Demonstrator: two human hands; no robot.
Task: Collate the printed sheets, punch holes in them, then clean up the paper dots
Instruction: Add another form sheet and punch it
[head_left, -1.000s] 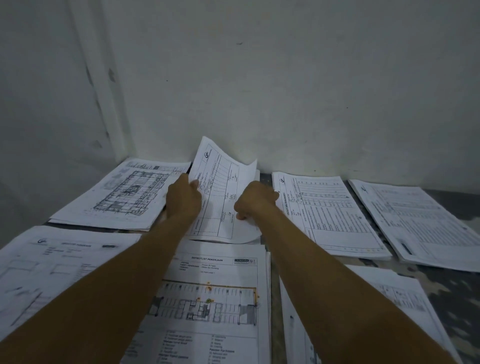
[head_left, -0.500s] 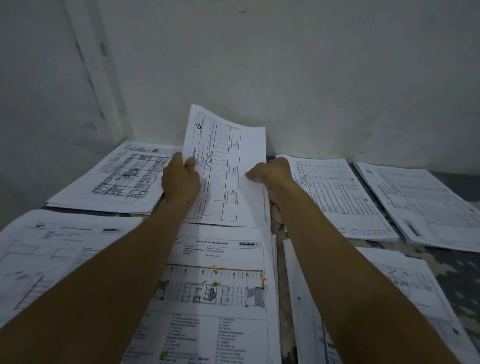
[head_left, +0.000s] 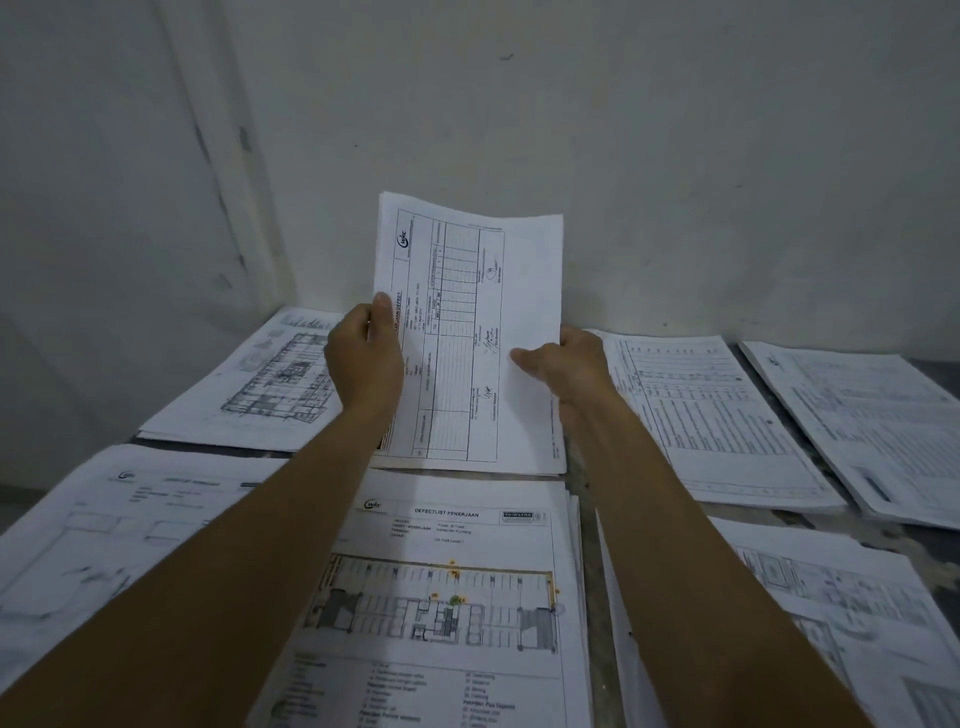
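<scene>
A printed form sheet (head_left: 467, 312) with a table on it is held up, tilted toward the wall, above the middle back pile (head_left: 550, 462). My left hand (head_left: 363, 358) pinches its left edge, thumb on the front. My right hand (head_left: 566, 364) pinches its right edge lower down, thumb on the printed face. Several piles of printed sheets lie flat around it: a floor-plan pile (head_left: 260, 384) at back left, a colour plan titled "Defectlist Pekerjaan" (head_left: 447, 597) in front of me, and table pages (head_left: 711, 415) at back right.
More piles lie at far right (head_left: 872, 426), near left (head_left: 104, 530) and near right (head_left: 831, 613). The dark patterned surface (head_left: 893, 535) shows between piles. A white wall (head_left: 623, 156) rises directly behind the back row, with a corner at left.
Both hands have lifted the form sheet off the middle back pile and raised it upright; a second ago it was only curling up from the pile.
</scene>
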